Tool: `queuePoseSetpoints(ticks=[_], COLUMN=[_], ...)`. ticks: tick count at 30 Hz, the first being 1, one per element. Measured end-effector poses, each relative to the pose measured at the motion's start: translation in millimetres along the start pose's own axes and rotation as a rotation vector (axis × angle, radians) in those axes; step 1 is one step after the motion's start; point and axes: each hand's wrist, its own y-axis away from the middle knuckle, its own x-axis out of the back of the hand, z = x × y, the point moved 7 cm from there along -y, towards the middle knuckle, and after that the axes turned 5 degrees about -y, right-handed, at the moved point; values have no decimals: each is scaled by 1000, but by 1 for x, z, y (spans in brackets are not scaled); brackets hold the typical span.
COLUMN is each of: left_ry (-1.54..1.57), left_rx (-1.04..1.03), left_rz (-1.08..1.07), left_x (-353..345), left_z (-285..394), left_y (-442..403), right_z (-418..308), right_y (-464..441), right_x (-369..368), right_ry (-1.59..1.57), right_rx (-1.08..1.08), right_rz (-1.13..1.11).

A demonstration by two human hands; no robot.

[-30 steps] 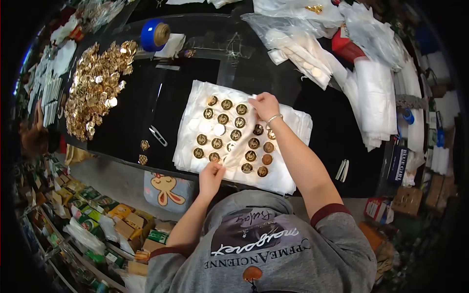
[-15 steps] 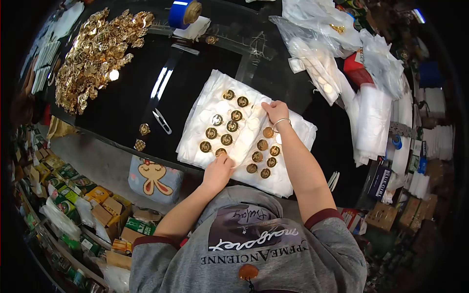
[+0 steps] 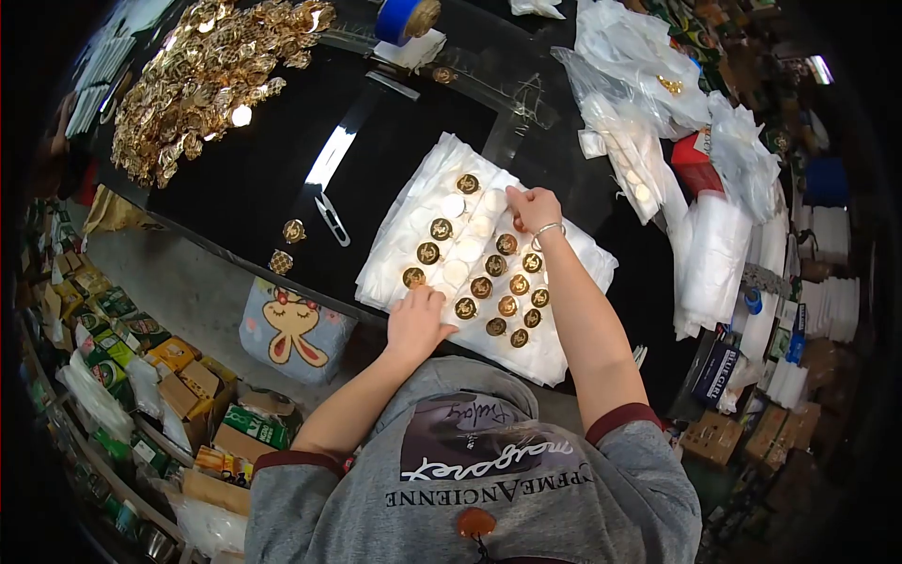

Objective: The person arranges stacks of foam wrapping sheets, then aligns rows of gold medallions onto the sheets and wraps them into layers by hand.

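A stack of white plastic sheets [image 3: 395, 235] lies on the black table, carrying rows of round gold-and-black badges [image 3: 442, 228] and white discs [image 3: 456, 273]. My left hand [image 3: 416, 327] rests at the stack's near edge, with its fingers on the sheet just below a badge and its thumb spread to the right. At the far side of the stack, my right hand [image 3: 536, 209] closes thumb and fingers on the edge of the sheet. Its fingers partly cover one badge. Several badges lie in rows between the two hands.
A pile of gold pieces [image 3: 202, 94] covers the back left. White-handled snips [image 3: 333, 221] and two loose badges [image 3: 294, 231] lie left of the stack. A blue tape roll [image 3: 406, 21] stands behind. Plastic bags [image 3: 634, 66] and a clear roll [image 3: 719, 258] occupy the right.
One row of badges has shifted from the left part of the stack to the right. My left hand has opened and moved slightly left. The whole view has shifted a little.
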Motion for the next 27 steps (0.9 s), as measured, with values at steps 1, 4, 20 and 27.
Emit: queuePoseSetpoints(ticks=[1, 4, 20, 27], left_ry=[-25, -100, 9, 212], left_rx=[-14, -58, 122, 172], left_rz=[-10, -43, 63, -135], left_x=[-5, -20, 30, 10], left_z=[-1, -5, -44, -64], left_y=[1, 2, -13, -11], right_z=[0, -8, -44, -58], right_y=[-1, -3, 3, -1], right_x=[-4, -12, -42, -55], right_ry=[-7, -29, -170, -355], right_rx=[30, 118, -36, 66], right_rz=[5, 22, -108, -180])
